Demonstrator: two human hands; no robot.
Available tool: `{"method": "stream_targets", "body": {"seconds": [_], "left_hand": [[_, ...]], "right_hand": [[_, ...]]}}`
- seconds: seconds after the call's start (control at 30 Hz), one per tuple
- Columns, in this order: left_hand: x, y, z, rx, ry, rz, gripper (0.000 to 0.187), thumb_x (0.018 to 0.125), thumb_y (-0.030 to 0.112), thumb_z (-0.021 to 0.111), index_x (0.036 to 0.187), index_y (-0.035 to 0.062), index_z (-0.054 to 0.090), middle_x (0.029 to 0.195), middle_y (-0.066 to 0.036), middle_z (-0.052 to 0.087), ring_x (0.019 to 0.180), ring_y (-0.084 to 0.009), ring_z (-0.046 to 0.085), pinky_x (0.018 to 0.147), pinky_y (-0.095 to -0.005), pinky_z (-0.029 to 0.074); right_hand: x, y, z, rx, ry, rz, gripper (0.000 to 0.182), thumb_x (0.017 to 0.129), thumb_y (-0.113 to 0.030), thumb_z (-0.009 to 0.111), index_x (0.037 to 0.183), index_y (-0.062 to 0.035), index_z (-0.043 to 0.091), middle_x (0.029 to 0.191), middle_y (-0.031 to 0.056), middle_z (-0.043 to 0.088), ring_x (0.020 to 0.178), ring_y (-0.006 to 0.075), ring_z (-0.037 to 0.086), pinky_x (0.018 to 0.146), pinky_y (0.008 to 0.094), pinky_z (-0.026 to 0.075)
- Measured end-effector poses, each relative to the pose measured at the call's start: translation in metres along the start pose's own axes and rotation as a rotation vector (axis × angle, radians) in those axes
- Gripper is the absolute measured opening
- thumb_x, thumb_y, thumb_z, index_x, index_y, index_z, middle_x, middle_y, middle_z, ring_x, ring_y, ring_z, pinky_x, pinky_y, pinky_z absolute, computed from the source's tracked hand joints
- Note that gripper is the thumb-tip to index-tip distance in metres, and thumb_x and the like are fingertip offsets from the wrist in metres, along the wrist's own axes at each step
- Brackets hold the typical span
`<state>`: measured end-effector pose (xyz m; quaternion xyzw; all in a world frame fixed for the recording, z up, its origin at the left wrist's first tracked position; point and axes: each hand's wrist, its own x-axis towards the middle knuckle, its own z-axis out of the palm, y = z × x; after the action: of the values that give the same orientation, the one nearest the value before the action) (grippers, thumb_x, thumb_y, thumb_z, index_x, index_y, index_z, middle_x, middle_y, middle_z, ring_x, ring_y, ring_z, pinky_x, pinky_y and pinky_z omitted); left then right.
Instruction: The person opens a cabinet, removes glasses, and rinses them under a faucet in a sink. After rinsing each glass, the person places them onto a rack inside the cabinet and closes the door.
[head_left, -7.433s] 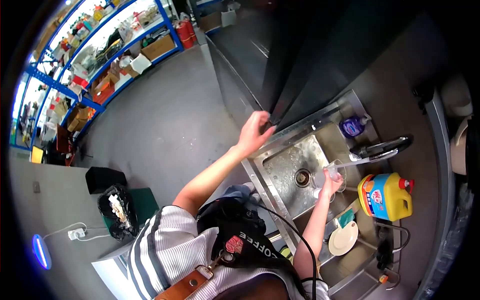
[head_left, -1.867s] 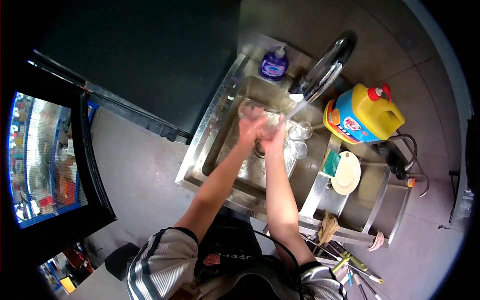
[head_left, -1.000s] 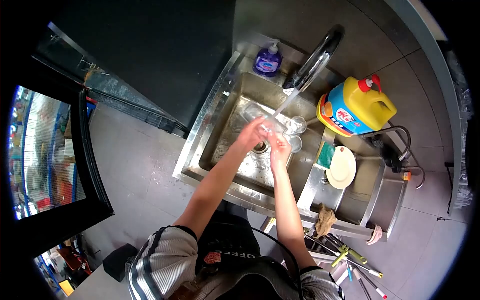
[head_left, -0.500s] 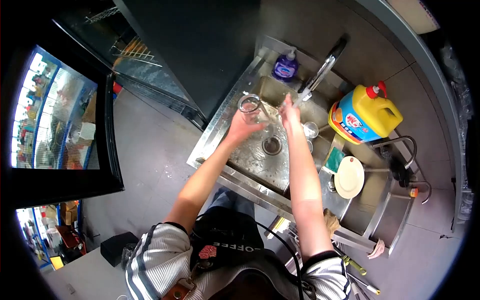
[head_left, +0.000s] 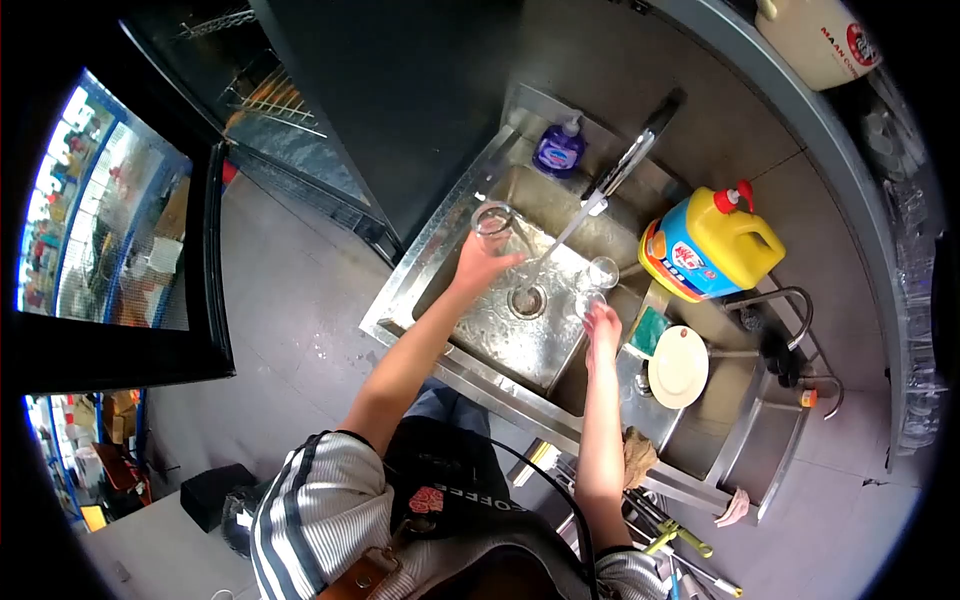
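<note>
My left hand (head_left: 481, 264) is wrapped round a clear glass jar (head_left: 493, 220), held tilted over the left side of the sink basin (head_left: 480, 330). Water runs from the faucet (head_left: 632, 160) into the basin to the right of the jar. My right hand (head_left: 602, 332) is at the basin's right edge, its fingers curled against a small clear glass (head_left: 588, 304). Another clear glass (head_left: 603, 271) stands just beyond it. Below the jar, the round drain (head_left: 527, 300) shows in the wet basin floor.
A purple soap bottle (head_left: 560, 148) stands at the sink's back edge. To the right are a big yellow detergent jug (head_left: 715, 245), a green sponge (head_left: 649, 331) and a cream plate (head_left: 679, 368). A dark door panel (head_left: 400, 100) rises at the left of the sink.
My right hand has come down from beside the faucet to the small glass at the basin's right. Running water now shows clearly. The jar stays in my left hand.
</note>
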<state>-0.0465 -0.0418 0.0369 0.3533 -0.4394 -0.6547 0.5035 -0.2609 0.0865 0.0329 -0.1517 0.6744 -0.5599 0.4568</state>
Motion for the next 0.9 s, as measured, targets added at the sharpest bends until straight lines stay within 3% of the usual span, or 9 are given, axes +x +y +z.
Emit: {"method": "stream_targets", "body": {"seconds": [0.1,0.13,0.27,0.4,0.53,0.6,0.73,0.83,0.9], "left_hand": [[-0.025,0.043,0.001,-0.115,0.004,-0.082,0.064,0.062,-0.006,0.074,0.117,0.0034,0.042,0.109,-0.005,0.051,0.101,-0.0152,0.051,0.084,-0.0306,0.046],[-0.022,0.034,-0.009,-0.046,-0.040,-0.104,0.054,0.068,-0.004,0.069,0.114,0.0041,0.043,0.109,-0.005,0.052,0.101,-0.0156,0.053,0.081,-0.0312,0.048],[-0.035,0.052,-0.008,-0.196,-0.054,-0.147,0.035,0.080,0.004,0.055,0.112,0.0060,0.040,0.111,-0.010,0.052,0.110,-0.0232,0.050,0.087,-0.0366,0.047],[-0.039,0.061,-0.010,-0.433,-0.135,-0.167,0.038,0.080,0.002,0.053,0.114,0.0066,0.038,0.112,-0.010,0.052,0.112,-0.0261,0.049,0.087,-0.0410,0.046],[-0.054,0.073,-0.021,-0.188,-0.235,-0.115,0.041,0.080,0.004,0.053,0.117,0.0076,0.036,0.117,-0.012,0.049,0.115,-0.0261,0.046,0.091,-0.0433,0.043],[-0.061,0.082,-0.027,-0.229,-0.221,-0.142,0.043,0.078,0.003,0.054,0.117,0.0083,0.037,0.119,-0.013,0.048,0.118,-0.0254,0.043,0.091,-0.0428,0.043],[-0.063,0.080,-0.026,-0.348,-0.198,-0.172,0.041,0.076,0.001,0.057,0.114,0.0088,0.042,0.119,-0.012,0.047,0.113,-0.0218,0.044,0.092,-0.0414,0.042],[-0.061,0.075,-0.015,-0.256,-0.215,-0.137,0.039,0.077,0.003,0.058,0.113,0.0081,0.044,0.111,-0.008,0.052,0.102,-0.0172,0.049,0.086,-0.0332,0.043],[-0.060,0.078,-0.010,-0.088,-0.231,-0.026,0.039,0.077,0.004,0.059,0.113,0.0077,0.044,0.107,-0.007,0.054,0.099,-0.0153,0.051,0.081,-0.0285,0.042]], "right_hand": [[-0.017,0.004,-0.016,-0.036,-0.022,-0.028,0.018,0.085,-0.019,0.054,0.097,-0.0056,0.059,0.092,0.0023,0.059,0.081,0.0128,0.055,0.071,0.0247,0.042],[-0.022,0.005,-0.015,-0.026,-0.044,-0.019,0.018,0.085,-0.019,0.054,0.096,-0.0057,0.059,0.093,0.0022,0.060,0.082,0.0126,0.055,0.071,0.0245,0.042],[-0.029,-0.004,0.001,0.008,-0.132,-0.040,0.018,0.085,-0.018,0.054,0.096,-0.0058,0.060,0.095,0.0022,0.061,0.086,0.0120,0.055,0.075,0.0245,0.040],[-0.037,-0.011,0.015,-0.033,-0.221,-0.096,0.020,0.084,-0.016,0.054,0.100,-0.0058,0.062,0.099,0.0032,0.061,0.093,0.0121,0.054,0.082,0.0251,0.037],[-0.045,-0.012,0.022,-0.124,-0.312,-0.080,0.027,0.084,-0.021,0.052,0.105,-0.0072,0.062,0.107,0.0020,0.059,0.102,0.0140,0.050,0.090,0.0315,0.030],[-0.051,-0.016,0.022,-0.225,-0.370,-0.037,0.035,0.086,-0.029,0.050,0.113,-0.0088,0.058,0.118,0.0013,0.054,0.113,0.0157,0.044,0.097,0.0391,0.024],[-0.071,-0.035,0.050,-0.078,-0.483,0.052,0.047,0.090,-0.040,0.044,0.123,-0.0071,0.048,0.125,0.0054,0.051,0.120,0.0174,0.041,0.098,0.0388,0.024],[-0.070,-0.035,0.069,0.068,-0.605,0.001,0.042,0.091,-0.037,0.044,0.117,-0.0055,0.052,0.118,0.0066,0.055,0.115,0.0170,0.045,0.097,0.0362,0.028],[-0.070,-0.035,0.074,0.092,-0.513,-0.057,0.029,0.090,-0.027,0.051,0.107,-0.0048,0.058,0.109,0.0055,0.059,0.105,0.0147,0.051,0.091,0.0312,0.035]]}}
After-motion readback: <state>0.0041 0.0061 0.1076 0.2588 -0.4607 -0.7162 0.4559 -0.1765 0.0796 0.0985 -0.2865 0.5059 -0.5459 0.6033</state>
